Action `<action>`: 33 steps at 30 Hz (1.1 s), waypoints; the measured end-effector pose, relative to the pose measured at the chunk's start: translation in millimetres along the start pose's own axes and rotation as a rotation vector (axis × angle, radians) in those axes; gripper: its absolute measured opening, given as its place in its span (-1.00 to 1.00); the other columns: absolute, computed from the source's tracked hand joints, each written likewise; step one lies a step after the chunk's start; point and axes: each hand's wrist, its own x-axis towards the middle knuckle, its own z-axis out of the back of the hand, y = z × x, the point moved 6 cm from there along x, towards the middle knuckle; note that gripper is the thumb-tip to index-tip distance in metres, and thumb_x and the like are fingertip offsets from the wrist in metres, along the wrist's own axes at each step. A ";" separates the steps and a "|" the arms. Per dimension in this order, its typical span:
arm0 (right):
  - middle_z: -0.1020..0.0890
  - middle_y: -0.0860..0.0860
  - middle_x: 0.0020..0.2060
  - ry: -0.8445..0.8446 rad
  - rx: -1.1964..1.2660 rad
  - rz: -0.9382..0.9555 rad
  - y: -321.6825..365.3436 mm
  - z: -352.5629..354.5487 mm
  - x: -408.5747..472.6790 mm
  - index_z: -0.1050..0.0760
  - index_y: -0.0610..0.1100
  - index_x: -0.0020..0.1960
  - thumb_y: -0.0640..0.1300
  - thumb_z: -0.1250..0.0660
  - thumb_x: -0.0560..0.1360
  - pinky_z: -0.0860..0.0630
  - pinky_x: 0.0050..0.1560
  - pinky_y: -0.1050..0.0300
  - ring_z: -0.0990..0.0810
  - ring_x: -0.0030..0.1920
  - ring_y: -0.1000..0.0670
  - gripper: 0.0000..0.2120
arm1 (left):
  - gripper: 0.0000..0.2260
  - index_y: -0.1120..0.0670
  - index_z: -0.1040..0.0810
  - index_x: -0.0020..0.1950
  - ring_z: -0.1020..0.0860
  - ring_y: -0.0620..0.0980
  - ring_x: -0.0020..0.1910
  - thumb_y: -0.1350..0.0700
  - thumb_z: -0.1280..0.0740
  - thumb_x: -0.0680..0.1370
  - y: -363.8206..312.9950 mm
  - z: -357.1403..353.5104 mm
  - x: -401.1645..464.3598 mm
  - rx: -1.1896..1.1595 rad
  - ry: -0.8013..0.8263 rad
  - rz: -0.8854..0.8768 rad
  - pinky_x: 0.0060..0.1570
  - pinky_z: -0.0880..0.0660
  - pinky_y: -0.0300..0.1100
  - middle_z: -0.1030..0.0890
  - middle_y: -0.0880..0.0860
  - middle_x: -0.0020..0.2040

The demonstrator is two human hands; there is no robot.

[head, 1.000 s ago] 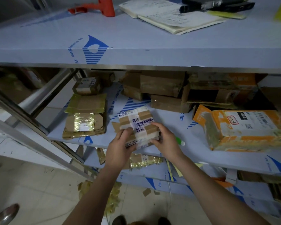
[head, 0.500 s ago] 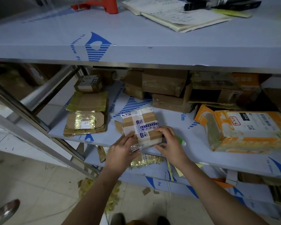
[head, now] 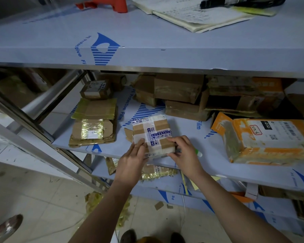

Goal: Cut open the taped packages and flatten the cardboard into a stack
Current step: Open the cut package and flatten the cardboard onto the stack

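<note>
A small cardboard package (head: 152,132), crossed with white printed tape, lies on the middle shelf (head: 209,155) near its front edge. My left hand (head: 132,162) grips its near left corner, fingers on top. My right hand (head: 184,153) grips the near right corner with curled fingers. A green-tipped object (head: 198,152) pokes out just beyond my right hand; whether that hand holds it I cannot tell. A stack of flattened cardboard (head: 93,132) with gold tape lies to the left on the same shelf.
A large orange package (head: 267,139) sits to the right and brown boxes (head: 179,92) fill the shelf's back. A small box (head: 95,89) stands behind the flattened stack. The top shelf overhangs, bearing a notebook (head: 191,14) and a red tool (head: 112,4). Tape scraps (head: 95,199) litter the floor.
The package was tilted up off the shelf in both hands; now it lies lower and flatter on the shelf. Both hands have stayed at its near corners.
</note>
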 end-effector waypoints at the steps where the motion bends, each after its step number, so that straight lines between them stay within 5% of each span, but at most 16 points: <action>1: -0.45 0.04 0.10 -0.027 0.013 0.007 0.9 2.5 1.3 -0.54 -0.09 0.27 -0.44 -0.46 0.40 -0.57 0.08 0.31 -0.60 0.02 0.08 -0.49 | -0.39 0.16 -0.52 0.16 -0.68 0.13 0.02 0.19 -0.67 0.19 2.8 0.0 6.0 0.000 0.014 0.019 -0.33 -0.65 -0.01 -0.61 0.12 0.25; 8: -0.50 -0.07 -0.06 -0.138 0.037 -0.062 -0.9 11.5 23.3 -0.61 -0.11 0.12 -0.42 -0.48 0.39 -0.50 -0.08 0.39 -0.52 -0.19 0.17 -0.63 | -0.56 0.20 -0.54 0.25 -0.55 0.17 0.27 0.22 -0.54 0.40 11.3 -7.2 35.4 -0.141 0.047 0.088 0.10 -0.58 0.06 -0.49 0.10 0.40; 14: -0.57 -0.10 -0.12 -0.144 0.264 -0.293 -14.0 6.9 13.4 -0.58 -0.02 0.08 -0.36 -0.42 0.49 -0.52 -0.14 0.32 -0.56 -0.20 0.11 -0.71 | -0.53 0.18 -0.52 0.31 -0.50 0.18 0.34 0.23 -0.52 0.42 12.3 -19.6 24.2 -0.190 0.032 0.091 0.17 -0.56 0.11 -0.48 0.09 0.41; 17: -0.58 -0.05 -0.14 -0.160 0.266 -0.320 -12.7 5.8 11.1 -0.54 0.01 0.09 -0.34 -0.40 0.51 -0.53 -0.14 0.30 -0.61 -0.15 -0.02 -0.71 | -0.54 0.19 -0.54 0.28 -0.53 0.18 0.30 0.20 -0.54 0.40 12.4 -17.5 23.8 -0.176 0.013 0.074 0.05 -0.61 0.11 -0.53 0.09 0.37; 20: -0.64 0.00 -0.22 -0.155 0.207 -0.324 -8.1 3.0 8.1 -0.43 0.03 0.15 -0.32 -0.37 0.54 -0.47 -0.26 0.38 -0.61 -0.25 0.10 -0.68 | -0.52 0.20 -0.54 0.27 -0.55 0.18 0.28 0.21 -0.56 0.38 11.5 -16.0 22.5 -0.173 0.006 0.074 -0.03 -0.63 0.11 -0.54 0.09 0.35; 28: -0.69 -0.05 -0.18 -0.036 0.328 -0.417 -8.6 -1.1 8.1 -0.34 0.09 0.02 -0.40 -0.23 0.59 -0.45 -0.23 0.35 -0.59 -0.25 0.18 -0.64 | -0.47 0.16 -0.49 0.35 -0.46 0.15 0.38 0.23 -0.53 0.41 10.7 -14.2 20.5 -0.147 0.045 0.096 0.06 -0.58 0.10 -0.48 0.03 0.41; 33: -0.68 -0.10 -0.09 -0.008 0.333 -0.373 -2.6 7.4 2.5 -0.50 0.14 0.05 -0.32 -0.26 0.60 -0.49 -0.04 0.24 -0.63 -0.04 0.05 -0.66 | -0.47 0.13 -0.43 0.43 -0.35 0.15 0.46 0.21 -0.46 0.48 7.6 -17.2 22.0 -0.209 0.080 0.104 0.28 -0.46 0.07 -0.41 0.00 0.47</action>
